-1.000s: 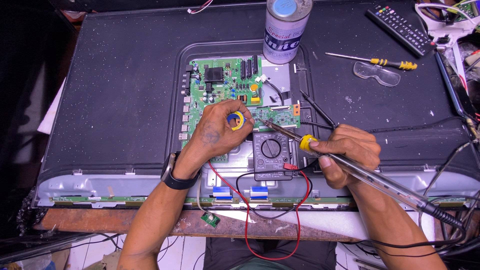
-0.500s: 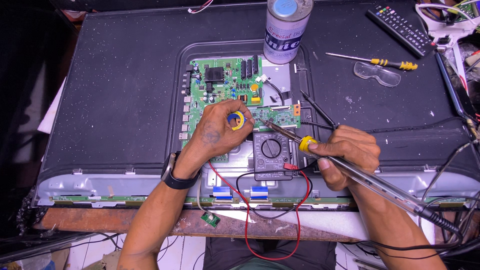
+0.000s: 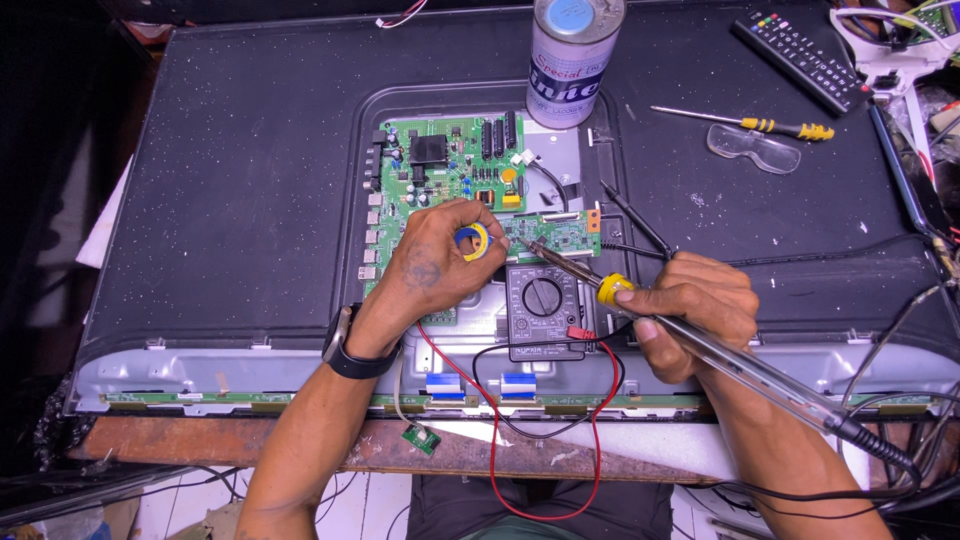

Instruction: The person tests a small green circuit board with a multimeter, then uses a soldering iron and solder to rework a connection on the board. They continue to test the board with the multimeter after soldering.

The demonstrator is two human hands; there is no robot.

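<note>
Landmark: the green main circuit board (image 3: 445, 170) sits in the recess of the black flat television back panel (image 3: 230, 180); every place below is told from that board.
Your left hand (image 3: 435, 265): it rests on the board's lower edge, fingers curled together and pinched on a small yellow spool with a blue centre (image 3: 472, 241). A black wristwatch (image 3: 350, 352) sits on that wrist.
Your right hand (image 3: 695, 310): it lies below and to the right of the board, fingers clamped round the grey handle of a long soldering iron with a yellow collar (image 3: 615, 289).
Iron tip: it reaches up and left onto the narrow green strip board (image 3: 555, 235) just right of the main board's lower corner, close beside the spool.
Meter: a black multimeter with a round dial (image 3: 542, 305) lies just below the strip board, between your two hands; its red and black leads (image 3: 500, 440) loop down past the panel's lower edge.
Far side: a silver cylindrical can (image 3: 572, 60) stands just above and right of the board.
Further right: a yellow-handled screwdriver (image 3: 760, 124), clear safety glasses (image 3: 755, 148) and a black remote control (image 3: 800, 60) lie well apart from the board.
</note>
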